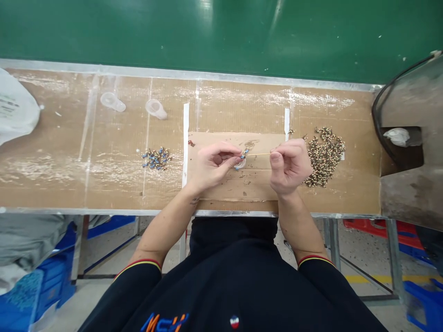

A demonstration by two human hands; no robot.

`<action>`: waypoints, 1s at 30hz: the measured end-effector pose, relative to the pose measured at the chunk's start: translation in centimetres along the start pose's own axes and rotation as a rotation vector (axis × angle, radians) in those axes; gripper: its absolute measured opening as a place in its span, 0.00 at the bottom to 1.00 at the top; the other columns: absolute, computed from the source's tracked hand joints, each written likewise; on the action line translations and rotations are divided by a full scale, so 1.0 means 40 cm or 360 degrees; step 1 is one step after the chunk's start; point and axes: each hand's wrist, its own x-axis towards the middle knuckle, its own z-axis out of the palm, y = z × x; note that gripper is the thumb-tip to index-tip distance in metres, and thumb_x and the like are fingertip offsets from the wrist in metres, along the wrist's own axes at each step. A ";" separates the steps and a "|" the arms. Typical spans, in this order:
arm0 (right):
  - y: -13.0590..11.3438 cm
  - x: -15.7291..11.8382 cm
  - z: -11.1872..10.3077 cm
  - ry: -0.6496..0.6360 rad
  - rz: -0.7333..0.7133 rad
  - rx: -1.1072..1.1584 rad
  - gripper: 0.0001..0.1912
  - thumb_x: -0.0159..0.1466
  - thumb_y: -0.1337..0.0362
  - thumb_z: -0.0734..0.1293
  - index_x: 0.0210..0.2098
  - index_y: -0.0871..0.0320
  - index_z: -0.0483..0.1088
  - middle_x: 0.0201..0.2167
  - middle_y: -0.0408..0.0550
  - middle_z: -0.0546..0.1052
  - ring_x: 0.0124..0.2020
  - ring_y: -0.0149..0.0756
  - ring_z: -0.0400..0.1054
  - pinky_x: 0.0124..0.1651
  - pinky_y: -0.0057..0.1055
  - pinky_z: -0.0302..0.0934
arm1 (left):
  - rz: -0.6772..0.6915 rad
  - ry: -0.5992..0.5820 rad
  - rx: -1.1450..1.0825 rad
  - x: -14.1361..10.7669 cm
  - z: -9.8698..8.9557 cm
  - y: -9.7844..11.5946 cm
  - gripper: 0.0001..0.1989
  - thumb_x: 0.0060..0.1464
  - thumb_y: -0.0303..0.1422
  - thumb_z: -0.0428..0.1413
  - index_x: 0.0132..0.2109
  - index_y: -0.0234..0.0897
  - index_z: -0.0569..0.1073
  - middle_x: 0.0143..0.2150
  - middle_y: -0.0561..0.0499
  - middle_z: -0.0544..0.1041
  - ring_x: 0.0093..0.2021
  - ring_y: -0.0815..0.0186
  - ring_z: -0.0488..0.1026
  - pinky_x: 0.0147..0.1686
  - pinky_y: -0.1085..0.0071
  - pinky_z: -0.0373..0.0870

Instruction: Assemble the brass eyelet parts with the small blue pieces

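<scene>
Over a cardboard sheet, my left hand pinches a small blue and brass-coloured part between thumb and fingertips. My right hand is closed on the handle end of a thin yellowish stick. The stick's other end reaches the small part. Just under the left fingertips, a small round dish with blue around it is partly hidden. A pile of blue and brass parts lies left of the sheet, and a larger pile of dark and brass parts lies to the right.
Two translucent plastic cups lie at the back left. A white bag sits at the far left. White tape strips flank the sheet. On the far right stands a metal housing with a black cable.
</scene>
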 end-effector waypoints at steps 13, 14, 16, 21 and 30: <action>-0.005 -0.008 -0.002 -0.0128 0.0116 -0.0153 0.17 0.73 0.51 0.63 0.32 0.52 0.69 0.25 0.42 0.68 0.28 0.36 0.65 0.33 0.39 0.64 | 0.0047 0.0004 -0.0005 0.001 0.000 0.001 0.05 0.57 0.33 0.68 0.40 0.38 0.82 0.36 0.48 0.83 0.37 0.67 0.82 0.38 0.71 0.81; -0.006 -0.009 -0.002 -0.0142 0.0131 -0.0154 0.16 0.72 0.51 0.63 0.32 0.52 0.70 0.25 0.43 0.68 0.29 0.36 0.65 0.34 0.40 0.64 | 0.0040 0.0003 -0.0013 0.001 0.001 0.001 0.05 0.57 0.33 0.68 0.40 0.38 0.82 0.36 0.48 0.83 0.37 0.67 0.82 0.38 0.71 0.81; -0.006 -0.010 -0.002 -0.0154 0.0127 -0.0159 0.15 0.72 0.51 0.63 0.32 0.52 0.70 0.26 0.44 0.69 0.30 0.37 0.65 0.35 0.41 0.65 | 0.0012 0.0005 -0.0027 0.001 0.001 0.000 0.06 0.56 0.34 0.68 0.39 0.38 0.82 0.36 0.48 0.83 0.37 0.66 0.82 0.38 0.70 0.81; -0.009 -0.007 0.000 -0.0185 0.0082 -0.0217 0.16 0.73 0.52 0.62 0.33 0.52 0.70 0.26 0.44 0.68 0.28 0.35 0.64 0.30 0.36 0.63 | -0.0050 0.0014 -0.0050 0.002 0.001 0.003 0.08 0.54 0.36 0.70 0.38 0.38 0.82 0.35 0.48 0.83 0.36 0.67 0.81 0.38 0.70 0.80; -0.004 -0.003 -0.006 -0.0095 0.0027 -0.0150 0.14 0.73 0.54 0.64 0.33 0.53 0.70 0.25 0.42 0.69 0.28 0.34 0.65 0.30 0.37 0.62 | -0.0022 0.0030 -0.0104 0.003 0.005 0.006 0.09 0.55 0.37 0.69 0.38 0.38 0.81 0.35 0.49 0.82 0.36 0.66 0.81 0.38 0.69 0.81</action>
